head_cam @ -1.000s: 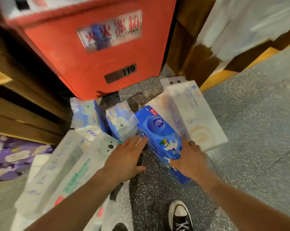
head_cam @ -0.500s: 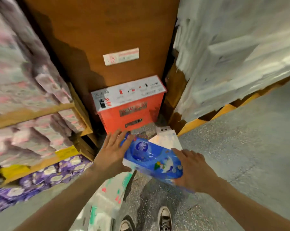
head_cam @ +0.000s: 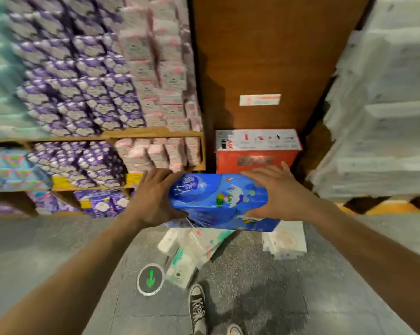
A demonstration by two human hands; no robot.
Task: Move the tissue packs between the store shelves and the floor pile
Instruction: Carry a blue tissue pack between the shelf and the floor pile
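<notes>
Holding a blue tissue pack (head_cam: 218,199) up in the air, your left grip (head_cam: 155,197) clasps its left end and your right grip (head_cam: 279,192) clasps its right end. The pack hangs above the floor pile (head_cam: 192,250) of pale packs, near the stocked store shelves (head_cam: 153,134) and a red box (head_cam: 257,155).
</notes>
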